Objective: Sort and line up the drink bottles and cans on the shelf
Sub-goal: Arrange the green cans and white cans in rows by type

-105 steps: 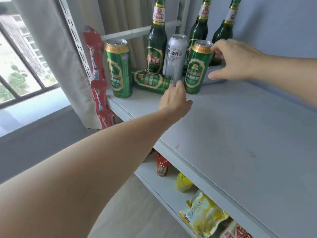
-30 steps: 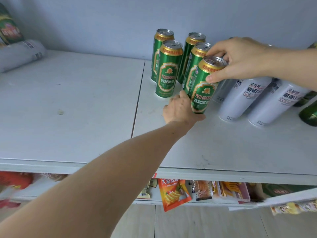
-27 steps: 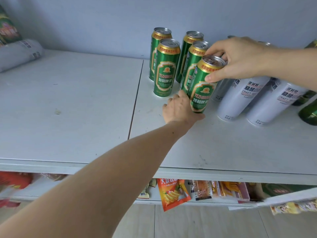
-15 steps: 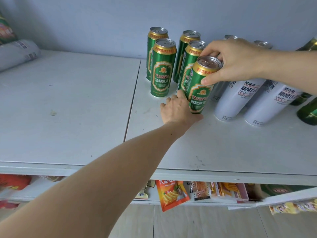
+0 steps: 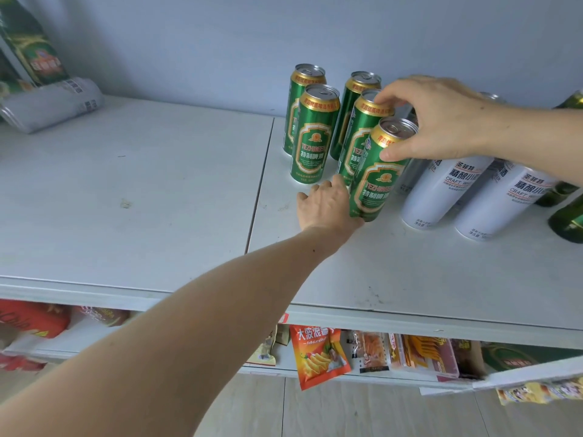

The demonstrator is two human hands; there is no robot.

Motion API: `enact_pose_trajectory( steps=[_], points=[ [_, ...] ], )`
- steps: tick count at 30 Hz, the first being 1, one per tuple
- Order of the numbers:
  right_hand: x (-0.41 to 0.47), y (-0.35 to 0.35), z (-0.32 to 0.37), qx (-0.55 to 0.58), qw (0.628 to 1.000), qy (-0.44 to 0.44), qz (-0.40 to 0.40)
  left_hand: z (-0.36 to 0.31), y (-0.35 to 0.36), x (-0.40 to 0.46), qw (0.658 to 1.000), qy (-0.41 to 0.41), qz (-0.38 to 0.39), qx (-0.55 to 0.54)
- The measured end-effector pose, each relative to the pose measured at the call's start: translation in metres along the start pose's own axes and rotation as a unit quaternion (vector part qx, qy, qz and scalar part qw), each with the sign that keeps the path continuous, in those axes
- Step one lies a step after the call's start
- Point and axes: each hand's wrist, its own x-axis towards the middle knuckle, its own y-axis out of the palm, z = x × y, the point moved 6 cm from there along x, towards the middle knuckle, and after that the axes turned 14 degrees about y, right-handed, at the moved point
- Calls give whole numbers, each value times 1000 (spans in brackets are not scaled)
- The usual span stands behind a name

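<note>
Several tall green beer cans stand in two rows on the white shelf (image 5: 157, 216). The front green can (image 5: 375, 181) stands at the head of the right row. My right hand (image 5: 441, 118) grips its gold rim from above. My left hand (image 5: 325, 206) wraps the can's lower left side near the base. Another green can (image 5: 312, 137) fronts the left row. White craft beer cans (image 5: 441, 190) stand to the right, partly behind my right arm. Green glass bottles (image 5: 568, 216) show at the right edge.
At the far left a silver can (image 5: 50, 105) lies on its side below a green bottle (image 5: 34, 48). The grey wall runs behind the cans. The lower shelf holds snack packets (image 5: 318, 354), some hanging over its edge.
Earlier I reached among cans and bottles at the shelf's window end. Over the last second the front green can has turned label-forward, staying in both hands; the view shifted slightly.
</note>
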Motion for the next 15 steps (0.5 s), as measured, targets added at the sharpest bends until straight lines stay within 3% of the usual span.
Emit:
enact_pose_trajectory(
  steps=[8,15],
  points=[
    [1,-12,67,-23,997,-75,-21,35,-58,-26,996,26,-10,79],
    [4,-4,173,-10,987,-157,-27,126,-124,-78,992,-44,-24,114]
  ],
)
